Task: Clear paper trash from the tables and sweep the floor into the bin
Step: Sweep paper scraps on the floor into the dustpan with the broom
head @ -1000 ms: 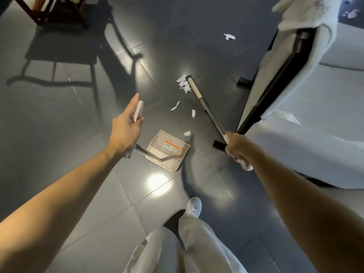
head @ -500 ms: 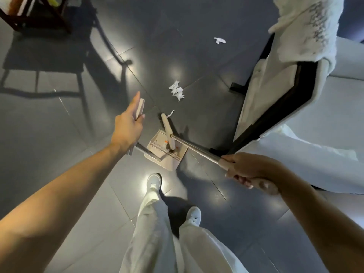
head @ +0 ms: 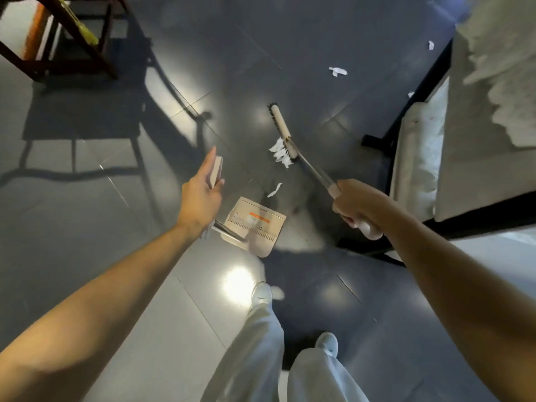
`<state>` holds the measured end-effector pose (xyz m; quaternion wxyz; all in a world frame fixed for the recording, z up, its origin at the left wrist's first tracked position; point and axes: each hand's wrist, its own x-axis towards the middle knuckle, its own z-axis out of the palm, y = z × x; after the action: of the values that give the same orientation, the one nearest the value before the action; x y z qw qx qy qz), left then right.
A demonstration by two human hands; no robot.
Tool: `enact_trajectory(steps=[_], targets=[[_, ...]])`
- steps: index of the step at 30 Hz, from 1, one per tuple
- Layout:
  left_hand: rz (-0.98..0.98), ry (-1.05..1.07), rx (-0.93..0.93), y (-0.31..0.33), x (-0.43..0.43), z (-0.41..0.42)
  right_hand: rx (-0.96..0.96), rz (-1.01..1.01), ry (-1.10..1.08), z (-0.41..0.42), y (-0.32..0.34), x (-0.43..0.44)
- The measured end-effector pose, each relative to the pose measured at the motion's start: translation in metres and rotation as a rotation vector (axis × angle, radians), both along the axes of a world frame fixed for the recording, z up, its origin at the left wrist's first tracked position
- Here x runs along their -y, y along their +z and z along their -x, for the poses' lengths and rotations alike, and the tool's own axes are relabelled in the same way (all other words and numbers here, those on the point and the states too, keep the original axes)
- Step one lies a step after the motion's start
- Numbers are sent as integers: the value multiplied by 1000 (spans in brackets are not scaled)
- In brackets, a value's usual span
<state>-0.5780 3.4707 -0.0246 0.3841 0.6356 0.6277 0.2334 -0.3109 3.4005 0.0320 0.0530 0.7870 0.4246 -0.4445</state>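
My left hand (head: 200, 195) grips the upright handle of a beige dustpan (head: 255, 224), whose pan rests on the dark tiled floor. In my right hand (head: 355, 208) is the metal handle of a broom; its beige head (head: 280, 126) lies on the floor beyond the pan. A crumpled white paper wad (head: 280, 152) touches the bristles. One small paper strip (head: 274, 189) lies just past the pan's mouth. Another scrap (head: 338, 71) lies farther off, and tiny bits (head: 431, 44) sit near the sofa.
A white-covered sofa (head: 478, 175) with a dark frame stands at the right. A dark wooden chair (head: 72, 39) is at the top left, casting a long shadow. My two legs in white trousers and shoes (head: 262, 294) stand below the pan.
The broom head has swung from over the dustpan out to the far side of the paper wad. My left hand and the pan have stayed in place.
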Motion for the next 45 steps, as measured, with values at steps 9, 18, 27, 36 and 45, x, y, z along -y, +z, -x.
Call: enact_trajectory(steps=[9,18,27,36,45], targets=[[0,0,46,-7,-69,-13,84,88,37,-7,-50,-91],[-7,-21,46,4,-129,-49,-214,329,-10,-26,-6,-75],[-121,-141,71,1,-213,-87,-220,265,76,-88,29,-124],[-207,-217,13,16,-369,-190,-146,69,-78,-199,32,-263],[-247,-299,-19,29,-533,-306,-155,-54,-462,-303,13,-429]])
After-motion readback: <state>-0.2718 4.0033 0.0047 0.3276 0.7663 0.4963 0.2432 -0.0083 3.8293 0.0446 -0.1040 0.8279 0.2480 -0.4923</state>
